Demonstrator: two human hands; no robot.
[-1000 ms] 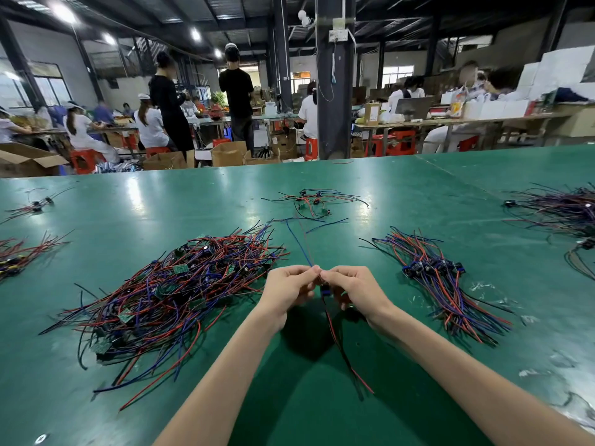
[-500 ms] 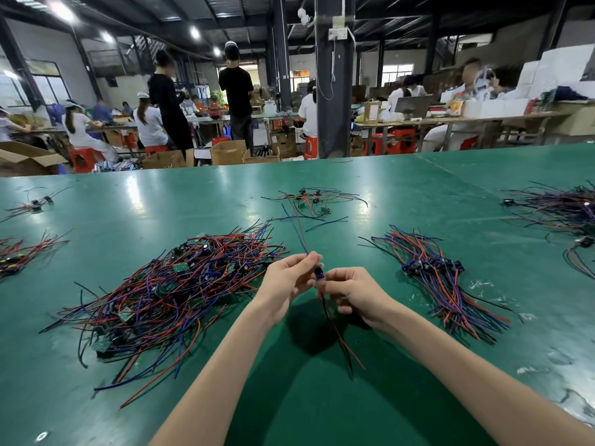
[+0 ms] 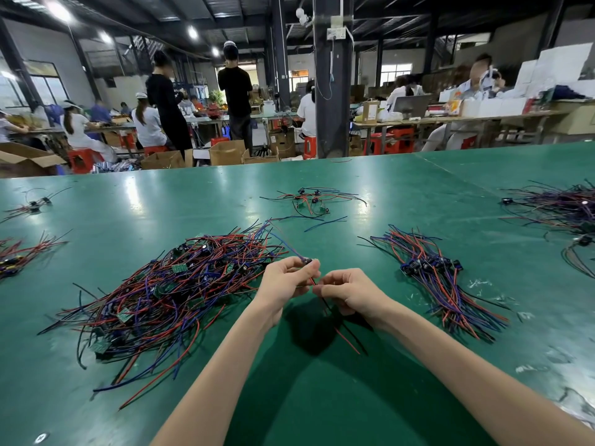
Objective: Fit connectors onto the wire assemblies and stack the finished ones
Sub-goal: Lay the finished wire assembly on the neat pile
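Observation:
Above the green table [image 3: 322,397], my left hand [image 3: 283,281] pinches a wire assembly at its small dark connector [image 3: 307,260]. Blue wires run up and left from it. Its red and black wires [image 3: 341,333] hang down toward me. My right hand [image 3: 351,292] has its fingers curled around those wires just below the connector. A big tangled pile of red, blue and black wire assemblies with small green boards [image 3: 161,291] lies to the left. A neater stack of assemblies with connectors [image 3: 434,272] lies to the right.
A small cluster of assemblies [image 3: 310,201] lies farther back at centre. More wire heaps sit at the far right [image 3: 563,207] and far left [image 3: 16,255]. Several people work at benches beyond the table's far edge, around a dark pillar [image 3: 331,75].
My left hand has lifted the connector slightly up and left. My right hand has slid a little down the red and black wires, so the hands sit a bit apart.

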